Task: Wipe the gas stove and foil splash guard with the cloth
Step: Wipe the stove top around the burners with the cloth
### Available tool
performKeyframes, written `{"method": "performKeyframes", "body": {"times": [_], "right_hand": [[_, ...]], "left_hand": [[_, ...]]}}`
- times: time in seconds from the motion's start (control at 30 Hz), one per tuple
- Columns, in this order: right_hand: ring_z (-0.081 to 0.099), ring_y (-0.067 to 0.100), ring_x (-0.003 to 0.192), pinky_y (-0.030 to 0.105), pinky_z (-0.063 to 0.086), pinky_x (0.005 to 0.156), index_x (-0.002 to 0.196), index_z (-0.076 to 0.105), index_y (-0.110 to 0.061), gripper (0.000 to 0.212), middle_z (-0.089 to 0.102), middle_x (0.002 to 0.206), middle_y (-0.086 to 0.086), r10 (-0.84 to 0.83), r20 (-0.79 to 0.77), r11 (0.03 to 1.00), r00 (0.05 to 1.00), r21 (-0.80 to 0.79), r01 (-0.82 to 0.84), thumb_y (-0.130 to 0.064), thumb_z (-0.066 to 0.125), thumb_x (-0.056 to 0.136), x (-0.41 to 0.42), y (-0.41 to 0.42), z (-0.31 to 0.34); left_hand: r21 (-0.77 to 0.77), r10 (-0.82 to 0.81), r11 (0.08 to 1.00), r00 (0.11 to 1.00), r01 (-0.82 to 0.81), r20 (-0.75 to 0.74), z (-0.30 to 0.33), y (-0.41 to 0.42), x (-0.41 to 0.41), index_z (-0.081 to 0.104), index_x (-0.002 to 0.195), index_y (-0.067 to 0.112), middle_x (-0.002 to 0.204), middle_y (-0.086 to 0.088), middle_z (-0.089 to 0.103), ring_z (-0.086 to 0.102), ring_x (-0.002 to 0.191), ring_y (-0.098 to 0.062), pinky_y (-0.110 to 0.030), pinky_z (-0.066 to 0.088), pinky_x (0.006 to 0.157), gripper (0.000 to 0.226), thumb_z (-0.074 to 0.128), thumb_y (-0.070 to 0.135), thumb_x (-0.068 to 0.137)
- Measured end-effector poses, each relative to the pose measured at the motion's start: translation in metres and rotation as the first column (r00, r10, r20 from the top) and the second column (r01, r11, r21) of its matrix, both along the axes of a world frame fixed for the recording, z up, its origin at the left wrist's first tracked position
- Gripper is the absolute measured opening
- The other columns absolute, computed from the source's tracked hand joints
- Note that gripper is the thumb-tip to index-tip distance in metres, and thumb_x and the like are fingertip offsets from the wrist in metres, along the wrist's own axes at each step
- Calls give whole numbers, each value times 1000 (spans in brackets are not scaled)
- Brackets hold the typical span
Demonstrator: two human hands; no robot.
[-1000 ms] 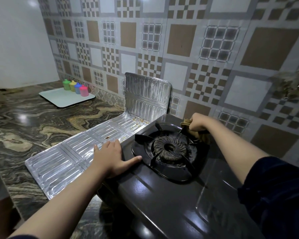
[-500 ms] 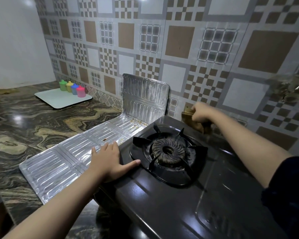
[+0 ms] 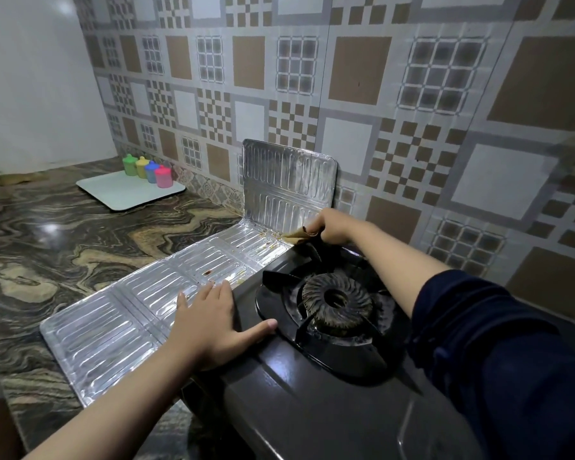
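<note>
Right hand [image 3: 334, 227] grips cloth [image 3: 296, 234]; left hand [image 3: 213, 327] flat on stove [image 3: 312, 410].

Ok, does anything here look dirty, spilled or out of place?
Yes. The foil guard lies mostly flat on the counter, only its end panel upright against the wall. Brown drips spot the flat panels beside the stove, near the cloth the right hand holds.

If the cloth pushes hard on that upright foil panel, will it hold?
Probably not firmly. The foil splash guard looks thin, embossed sheet, so it likely flexes or dents. It seems light and only leans by the wall, so it may slide. The left hand pressing its flat section should help.
</note>
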State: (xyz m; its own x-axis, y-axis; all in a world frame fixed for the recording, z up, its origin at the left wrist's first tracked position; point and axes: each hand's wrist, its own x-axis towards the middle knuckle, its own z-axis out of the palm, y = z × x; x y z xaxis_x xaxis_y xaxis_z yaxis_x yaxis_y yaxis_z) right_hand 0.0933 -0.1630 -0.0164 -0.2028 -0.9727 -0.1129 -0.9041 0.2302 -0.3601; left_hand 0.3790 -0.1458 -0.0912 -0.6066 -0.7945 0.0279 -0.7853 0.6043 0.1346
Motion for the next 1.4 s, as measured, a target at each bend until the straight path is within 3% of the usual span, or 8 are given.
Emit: {"method": "performKeyframes", "body": {"times": [0.2, 0.4, 0.53, 0.63, 0.77, 0.93, 1.1, 1.4], "right_hand": [[59, 23, 101, 28, 47, 84, 119, 67, -20, 54, 64, 116, 4, -200, 7, 977, 980, -75, 200, 12, 43, 83, -26, -3, -14], [58, 28, 106, 26, 41, 76, 129, 59, -22, 55, 56, 128, 10, -186, -106, 982, 977, -51, 181, 8, 44, 85, -19, -6, -13], [54, 26, 114, 23, 39, 80, 114, 68, -23, 53, 59, 124, 6, -158, -74, 987, 985, -13, 158, 11, 41, 83, -30, 17, -9], [56, 22, 89, 19, 38, 59, 86, 68, -30, 53, 59, 91, 1, -183, -60, 982, 981, 27, 185, 13, 39, 81, -42, 37, -7], [47, 14, 67, 19, 34, 52, 118, 67, -24, 62, 57, 93, 3, -213, -5, 977, 977, 21, 213, 15, 36, 81, -48, 48, -10], [54, 19, 87, 17, 39, 60, 107, 71, -24, 59, 64, 92, -2, -267, 17, 964, 964, 10, 267, 16, 38, 79, -62, 58, -8], [55, 21, 119, 27, 43, 99, 119, 67, -23, 60, 61, 130, -2, -342, 23, 940, 940, 5, 342, 14, 47, 76, -68, 74, -17], [55, 27, 117, 28, 42, 94, 129, 59, -18, 57, 58, 131, 7, -534, -40, 845, 845, -34, 533, 13, 44, 84, -49, 121, -17]], "left_hand": [[4, -7, 1000, 1000, 7, 3, 2, 0, 0, 25, 145, 13, 154, 1, 30, 21, 144, -19, -56, 12, 115, 147, -14, 99, 33], [11, 7, 1000, 1000, -7, 2, 2, -3, -3, 27, 144, 12, 150, -1, 35, 28, 140, -21, -57, 15, 113, 147, -13, 100, 32], [12, 9, 1000, 1000, -9, -10, 2, -3, -1, 31, 140, 13, 145, -2, 42, 34, 136, -22, -58, 18, 112, 145, -12, 100, 32], [-4, 6, 1000, 1000, -6, -19, 2, -2, -1, 39, 130, 14, 138, -3, 48, 39, 132, -23, -58, 20, 110, 139, -10, 101, 33], [-4, 1, 1000, 1000, -1, -30, -2, -1, -1, 41, 122, 15, 134, -3, 51, 40, 130, -24, -59, 20, 109, 131, -6, 101, 36], [-23, -6, 1000, 999, 6, -34, 2, -3, -1, 42, 121, 15, 134, -2, 50, 39, 131, -24, -60, 20, 109, 127, -3, 100, 39], [-9, -16, 1000, 999, 15, -48, -1, -4, 1, 44, 121, 13, 135, -2, 49, 38, 132, -23, -63, 17, 110, 125, 1, 100, 43], [-30, -18, 999, 999, 17, -49, -2, -1, 3, 44, 130, 10, 140, -5, 46, 33, 135, -27, -64, 17, 109, 129, 0, 98, 48]]}}
